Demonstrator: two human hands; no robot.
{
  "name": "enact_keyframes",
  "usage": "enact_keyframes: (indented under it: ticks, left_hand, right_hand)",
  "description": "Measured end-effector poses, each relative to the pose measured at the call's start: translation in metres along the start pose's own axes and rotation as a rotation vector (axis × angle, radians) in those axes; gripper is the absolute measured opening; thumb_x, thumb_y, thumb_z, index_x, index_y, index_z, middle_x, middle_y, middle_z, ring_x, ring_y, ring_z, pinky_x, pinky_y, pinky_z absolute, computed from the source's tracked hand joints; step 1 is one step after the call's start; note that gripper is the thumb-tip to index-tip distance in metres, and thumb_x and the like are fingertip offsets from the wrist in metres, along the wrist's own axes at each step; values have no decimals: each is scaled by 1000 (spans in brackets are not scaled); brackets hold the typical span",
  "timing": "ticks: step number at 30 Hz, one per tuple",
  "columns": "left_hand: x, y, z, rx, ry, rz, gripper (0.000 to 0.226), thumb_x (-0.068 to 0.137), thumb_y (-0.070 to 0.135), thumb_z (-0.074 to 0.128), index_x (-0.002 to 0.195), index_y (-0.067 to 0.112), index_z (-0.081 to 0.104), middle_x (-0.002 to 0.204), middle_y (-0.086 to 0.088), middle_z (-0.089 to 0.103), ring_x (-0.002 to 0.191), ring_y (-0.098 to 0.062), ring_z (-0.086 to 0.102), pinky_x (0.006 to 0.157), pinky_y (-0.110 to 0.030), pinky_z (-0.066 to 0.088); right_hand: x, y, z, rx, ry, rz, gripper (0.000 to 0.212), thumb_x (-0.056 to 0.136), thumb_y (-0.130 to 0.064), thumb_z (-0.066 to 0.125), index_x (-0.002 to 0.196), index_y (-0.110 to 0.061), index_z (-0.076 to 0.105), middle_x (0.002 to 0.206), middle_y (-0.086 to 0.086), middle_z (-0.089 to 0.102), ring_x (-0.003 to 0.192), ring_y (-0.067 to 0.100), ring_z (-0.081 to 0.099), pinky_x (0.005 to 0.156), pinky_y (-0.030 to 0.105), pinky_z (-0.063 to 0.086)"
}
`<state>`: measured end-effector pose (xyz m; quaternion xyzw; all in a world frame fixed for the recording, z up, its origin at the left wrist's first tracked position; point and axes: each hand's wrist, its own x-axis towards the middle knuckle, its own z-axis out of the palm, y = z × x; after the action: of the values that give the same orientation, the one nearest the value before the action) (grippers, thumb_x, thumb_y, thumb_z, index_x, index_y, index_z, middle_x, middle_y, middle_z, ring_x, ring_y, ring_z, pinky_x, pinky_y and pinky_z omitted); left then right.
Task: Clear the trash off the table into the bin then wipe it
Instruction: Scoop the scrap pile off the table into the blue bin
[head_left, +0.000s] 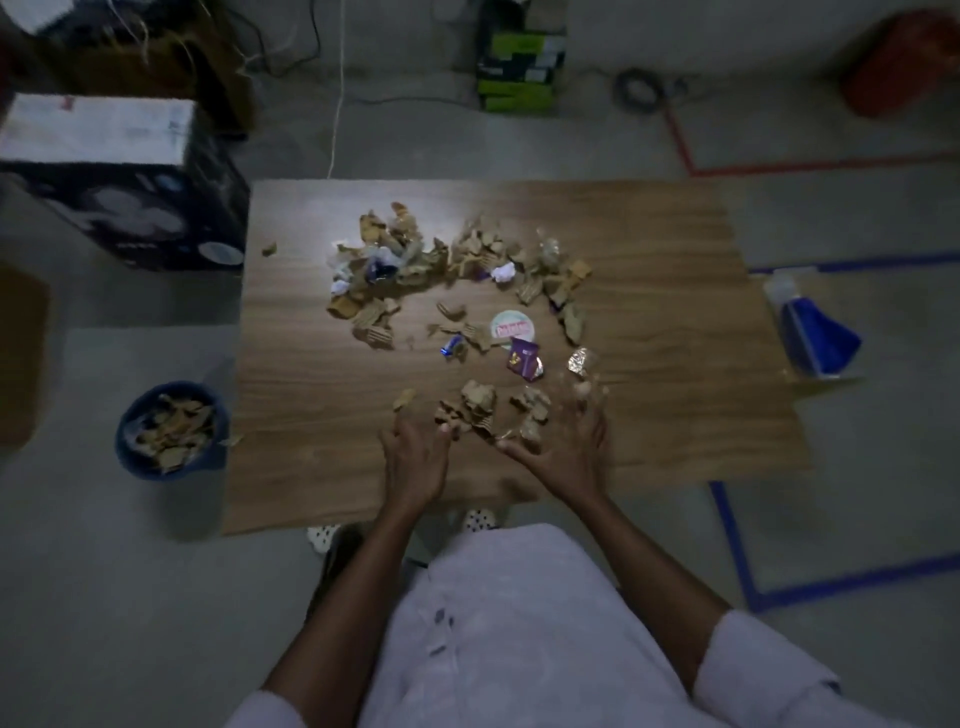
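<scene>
A low wooden table (649, 312) carries scattered trash: torn cardboard scraps (415, 249) across the far middle, a round white lid (511, 328), a purple wrapper (524, 358), a silver foil wrapper (581, 360) and a small blue wrapper (451, 347). A small heap of cardboard scraps (488, 408) lies near the front edge. My left hand (415, 454) and my right hand (563, 444) flank that heap, fingers spread and touching its pieces. The right fingertips are blurred. A blue bin (171, 428) on the floor left of the table holds several scraps.
A dark box (135, 208) stands at the table's far left corner. A blue spray bottle (810, 332) lies on cardboard to the right. Cables, a green-black box (519, 62) and tape lines are on the floor beyond. My feet are under the front edge.
</scene>
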<state>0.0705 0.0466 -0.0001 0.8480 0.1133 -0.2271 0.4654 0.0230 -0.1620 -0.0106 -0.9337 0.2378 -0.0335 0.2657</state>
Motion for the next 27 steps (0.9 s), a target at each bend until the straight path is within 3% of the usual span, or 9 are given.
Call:
enact_keyframes:
  ticks: [2,4,7,9,12,16,20,24,27]
  left_hand:
    - [1,6,17,4,-24,-191,73,100,45,55,156,7,26,160,-23,17,142,-43,30,114,-48,36]
    - [3,15,28,-10,-19,-226,60,104,34,50,152,3,32,159,-24,19,141,-46,23,116,-50,29]
    - [9,24,39,2,-40,-237,54,99,28,58,145,5,41,154,-24,25,137,-44,31,115,-48,31]
    - [18,26,42,-73,-43,-245,74,83,47,70,144,14,45,152,-20,32,136,-39,40,112,-46,39]
    - [56,-8,55,-227,-102,-188,93,60,77,75,138,30,57,141,-4,59,131,-27,55,110,-51,45]
    - [69,38,36,-390,-127,-85,87,69,47,78,146,17,51,137,-2,64,127,-17,60,111,-41,46]
    - [98,62,20,-438,-133,-62,92,71,47,79,151,16,45,149,-4,55,134,-18,54,113,-42,45]
    - [105,62,-6,-258,313,93,48,90,37,67,132,12,63,131,-8,64,121,-27,59,105,-45,47]
    - [97,31,-15,-78,573,22,69,87,56,51,138,10,56,141,-16,55,133,-34,45,118,-45,28]
  right_hand:
    - [-4,20,6,47,-33,183,143,45,-89,77,158,-47,-1,169,15,-5,157,30,-6,126,47,8]
    - [-2,28,16,14,-79,239,150,40,-97,69,157,-46,-10,169,16,-14,157,33,-14,126,48,1]
    - [3,23,36,-122,-114,172,153,45,-107,51,163,-29,-9,168,22,-18,155,38,-21,127,52,-2]
    - [10,11,46,-151,-104,112,147,53,-107,43,164,-23,-6,167,26,-14,155,41,-17,127,54,-1]
    - [35,-17,58,-146,-104,36,130,66,-94,39,164,-21,-4,166,31,-6,155,47,-8,126,56,3]
    - [80,-61,79,-170,-132,-3,112,83,-75,50,163,-17,-4,167,30,-2,155,46,-2,126,55,7]
    - [121,-94,96,-41,-219,-84,95,95,-57,53,165,-20,0,170,18,-12,157,34,-12,126,54,5]
    - [142,-106,76,316,-104,-198,94,86,-49,66,163,-24,18,171,12,-8,159,28,-5,126,44,13]
    - [131,-71,53,366,98,-28,94,82,-47,74,160,-27,25,171,11,3,158,26,9,125,40,23]
